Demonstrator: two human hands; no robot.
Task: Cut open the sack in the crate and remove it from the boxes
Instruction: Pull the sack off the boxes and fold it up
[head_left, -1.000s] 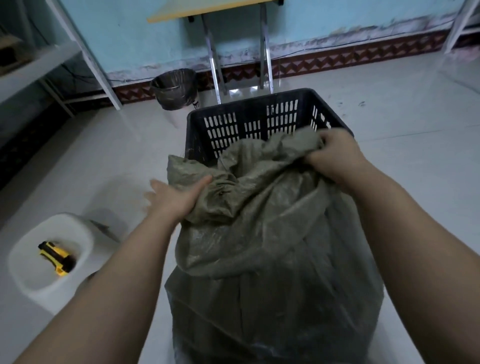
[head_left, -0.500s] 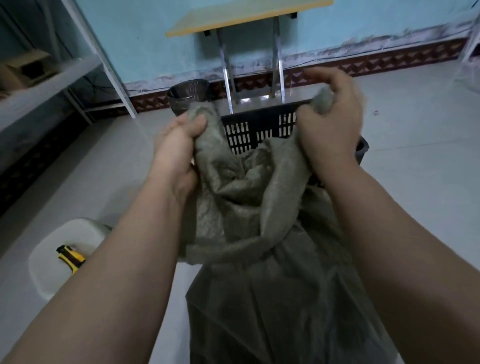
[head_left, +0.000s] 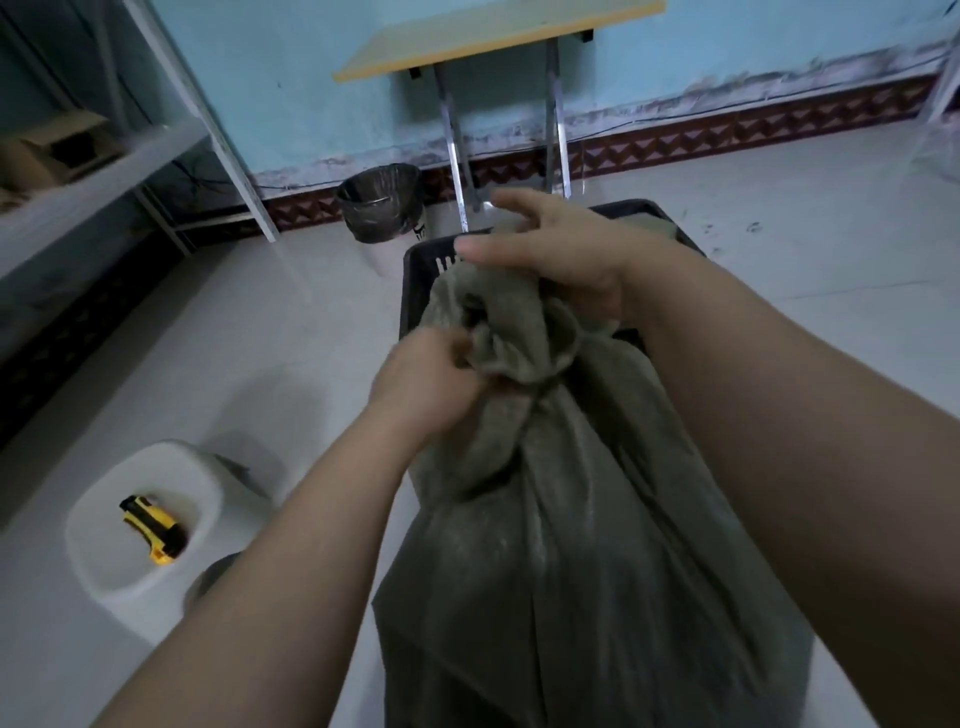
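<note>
Olive woven sack (head_left: 571, 519) stands in the black crate (head_left: 421, 270) on the floor, hiding all but the crate's far rim and far-left corner. Sack mouth is now bunched into a tight neck; half a second ago it was pulled wide, one hand on each side and raised. Left hand (head_left: 426, 384) has dropped and come inward, fingers curled and pinching the neck from its left side. Right hand (head_left: 561, 254) has moved left over the bunched top, fingers loosely curled round the fabric, thumb sticking out to the left; it is blurred and grip firmness can't be told. Hands are now close together, before well apart. Sack body hangs smoother and narrower below the neck than before.

White stool (head_left: 130, 571) sits on the floor left of the crate, yellow knife (head_left: 153, 527) lying on its seat, same spot. Lined bin (head_left: 382, 202) stands by the wall beyond the crate's far-left corner.
</note>
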